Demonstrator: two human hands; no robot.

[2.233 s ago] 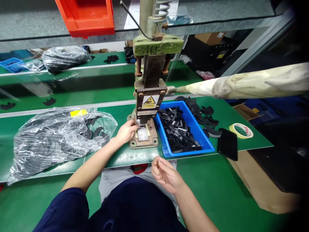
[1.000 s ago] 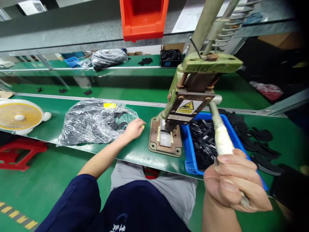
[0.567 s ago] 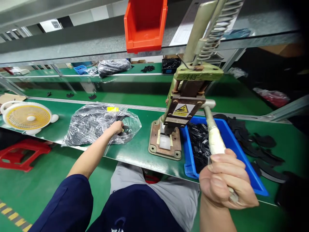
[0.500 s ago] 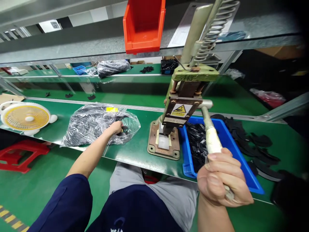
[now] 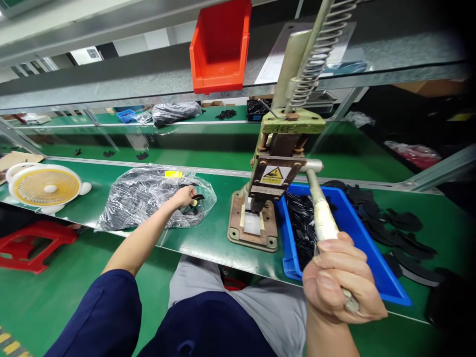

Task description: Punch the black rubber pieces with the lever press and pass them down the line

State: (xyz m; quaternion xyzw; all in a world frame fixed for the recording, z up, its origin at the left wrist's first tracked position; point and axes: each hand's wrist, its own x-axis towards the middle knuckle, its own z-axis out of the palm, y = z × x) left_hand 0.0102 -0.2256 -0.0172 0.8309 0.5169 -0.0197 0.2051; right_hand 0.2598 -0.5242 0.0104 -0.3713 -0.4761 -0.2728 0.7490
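My right hand (image 5: 342, 277) is wrapped round the pale lever handle (image 5: 324, 218) of a green hand press (image 5: 277, 158). On the left, my left hand (image 5: 185, 196) pinches a small curved black piece (image 5: 198, 198) at the mouth of a clear plastic bag (image 5: 136, 198). Many dark pieces fill that bag, which carries a yellow label. The press's brown base plate (image 5: 235, 225) stands on the green bench, with a pale block under the ram. Beside it, a blue bin (image 5: 372, 258) holds a heap of black parts (image 5: 303, 223), partly hidden by the lever and my right hand.
A yellow and white fan (image 5: 44, 186) lies at the bench's left. Curved black pieces (image 5: 401, 238) are spread right of the blue bin. An orange bin (image 5: 220, 49) sits on the shelf above. A red stool (image 5: 37, 243) stands on the floor at left.
My left hand has lifted slightly at the bag's mouth, and the black piece in its fingers shows more. My right hand stays on the lever. The whole view has shifted a little.
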